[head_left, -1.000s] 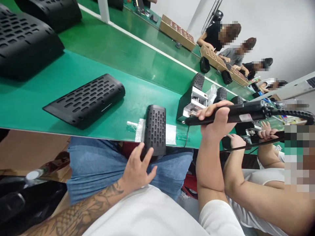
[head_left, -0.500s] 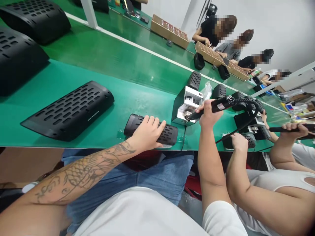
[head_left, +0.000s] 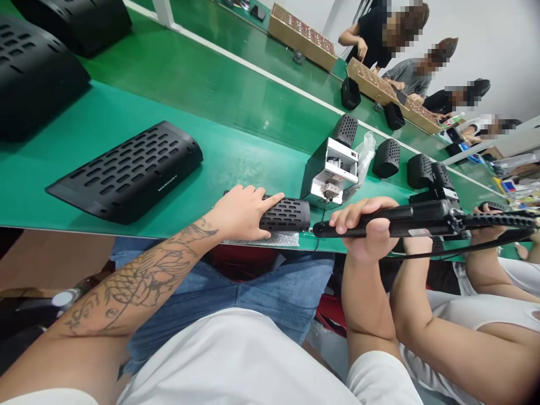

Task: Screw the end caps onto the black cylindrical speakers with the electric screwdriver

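Note:
My left hand lies over a black perforated housing, its fingers curled across the top and the thumb on the near side. The housing rests on its long side at the table's front edge, over a strip of bubble wrap. In my right hand is a black electric screwdriver, held level. Its bit points left at the housing's right end; whether it touches a screw is too small to tell. Just behind stands a screw feeder with a silver front.
A larger black perforated housing lies on the green table to the left, with more beyond it. Several small housings stand at the back right. Close on my right is a co-worker's arm. People work across the table beside cardboard trays.
My right hand has brought the screwdriver from the screw feeder down to the housing's right end, turning it level. My left hand has shifted slightly left on the housing.

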The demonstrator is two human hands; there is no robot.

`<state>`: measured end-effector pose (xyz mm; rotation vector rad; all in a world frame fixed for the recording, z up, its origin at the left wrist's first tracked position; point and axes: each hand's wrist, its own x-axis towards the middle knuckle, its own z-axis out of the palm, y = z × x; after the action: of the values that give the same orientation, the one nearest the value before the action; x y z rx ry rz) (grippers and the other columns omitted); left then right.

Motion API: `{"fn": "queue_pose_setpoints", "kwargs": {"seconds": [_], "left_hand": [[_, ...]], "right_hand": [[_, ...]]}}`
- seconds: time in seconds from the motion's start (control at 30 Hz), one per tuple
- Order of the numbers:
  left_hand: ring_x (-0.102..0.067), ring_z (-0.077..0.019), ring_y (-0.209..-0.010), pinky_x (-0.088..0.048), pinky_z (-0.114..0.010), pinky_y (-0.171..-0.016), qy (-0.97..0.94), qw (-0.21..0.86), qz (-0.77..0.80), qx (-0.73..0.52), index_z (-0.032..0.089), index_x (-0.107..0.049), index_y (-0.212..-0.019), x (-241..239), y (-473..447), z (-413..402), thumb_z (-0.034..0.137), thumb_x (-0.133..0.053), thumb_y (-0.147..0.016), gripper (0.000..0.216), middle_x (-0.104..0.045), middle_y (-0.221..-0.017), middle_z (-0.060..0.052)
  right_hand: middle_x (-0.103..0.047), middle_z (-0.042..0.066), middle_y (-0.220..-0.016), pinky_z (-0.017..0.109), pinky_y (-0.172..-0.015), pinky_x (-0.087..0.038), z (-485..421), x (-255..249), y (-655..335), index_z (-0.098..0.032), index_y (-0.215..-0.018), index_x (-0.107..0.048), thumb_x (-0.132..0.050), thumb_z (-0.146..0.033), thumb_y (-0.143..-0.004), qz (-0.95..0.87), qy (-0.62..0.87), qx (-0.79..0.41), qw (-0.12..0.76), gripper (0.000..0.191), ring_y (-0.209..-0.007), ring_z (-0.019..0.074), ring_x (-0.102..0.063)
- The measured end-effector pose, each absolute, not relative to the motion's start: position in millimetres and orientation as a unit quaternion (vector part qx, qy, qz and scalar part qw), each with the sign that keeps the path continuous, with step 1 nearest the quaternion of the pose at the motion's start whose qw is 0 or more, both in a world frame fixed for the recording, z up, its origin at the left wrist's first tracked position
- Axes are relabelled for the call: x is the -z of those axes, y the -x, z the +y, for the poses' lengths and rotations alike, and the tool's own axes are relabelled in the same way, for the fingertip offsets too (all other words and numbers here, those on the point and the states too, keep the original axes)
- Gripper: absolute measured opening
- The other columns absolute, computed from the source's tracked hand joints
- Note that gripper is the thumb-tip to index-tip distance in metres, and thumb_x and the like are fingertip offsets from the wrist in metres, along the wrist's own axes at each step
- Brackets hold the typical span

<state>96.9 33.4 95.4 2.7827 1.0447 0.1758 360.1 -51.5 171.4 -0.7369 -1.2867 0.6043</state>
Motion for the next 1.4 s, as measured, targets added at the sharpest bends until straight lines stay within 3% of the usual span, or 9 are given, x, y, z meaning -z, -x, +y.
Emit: {"fn": "queue_pose_setpoints", "kwargs": {"seconds": [0.2,0.57,1.17,1.4], "left_hand": [[-0.074,-0.0441,-0.12,-0.051,-0.048,-0.102,-0.931,0.086,0.351,-0.048,0.027,-0.05,-0.185,-100.3,-98.0,31.1,0.068,-0.093,-0.089,0.112,-0.077,-0.141,-0.02],[-0.075,-0.0434,-0.12,-0.053,-0.048,-0.101,-0.932,0.082,0.352,-0.03,0.029,-0.048,-0.185,-105.7,-100.4,30.9,0.069,-0.089,-0.093,0.109,-0.077,-0.141,-0.021],[-0.073,-0.0469,-0.128,-0.05,-0.051,-0.104,-0.925,0.097,0.365,0.045,0.029,-0.042,-0.186,-125.4,-105.6,25.6,0.065,-0.081,-0.099,0.103,-0.073,-0.147,-0.023],[-0.068,-0.0501,-0.141,-0.042,-0.058,-0.12,-0.919,0.126,0.373,0.001,0.033,-0.039,-0.187,-111.8,-103.2,24.9,0.069,-0.082,-0.099,0.104,-0.07,-0.155,-0.021]], "right_hand": [[-0.063,-0.011,-0.057,0.029,-0.047,-0.061,-45.2,-159.7,-350.0,-0.028,-0.089,-0.063,-0.097,-0.066,-0.092,-0.558,0.365,-0.277,0.692,0.05,-0.04,0.0133,-0.06],[-0.066,-0.01,-0.057,0.025,-0.054,-0.065,-40.9,-158.4,-345.3,-0.026,-0.083,-0.067,-0.102,-0.047,-0.09,-0.581,0.326,-0.382,0.641,0.042,-0.042,0.0103,-0.061],[-0.056,-0.012,-0.052,0.023,-0.044,-0.052,-36.2,-154.5,-346.2,-0.029,-0.083,-0.068,-0.103,-0.058,-0.089,-0.607,0.293,-0.389,0.628,0.045,-0.034,0.009,-0.047],[-0.052,-0.012,-0.053,0.024,-0.042,-0.049,-39.5,-151.3,-345.9,-0.03,-0.083,-0.064,-0.098,-0.052,-0.094,-0.628,0.256,-0.385,0.626,0.042,-0.034,0.0089,-0.044]]}}
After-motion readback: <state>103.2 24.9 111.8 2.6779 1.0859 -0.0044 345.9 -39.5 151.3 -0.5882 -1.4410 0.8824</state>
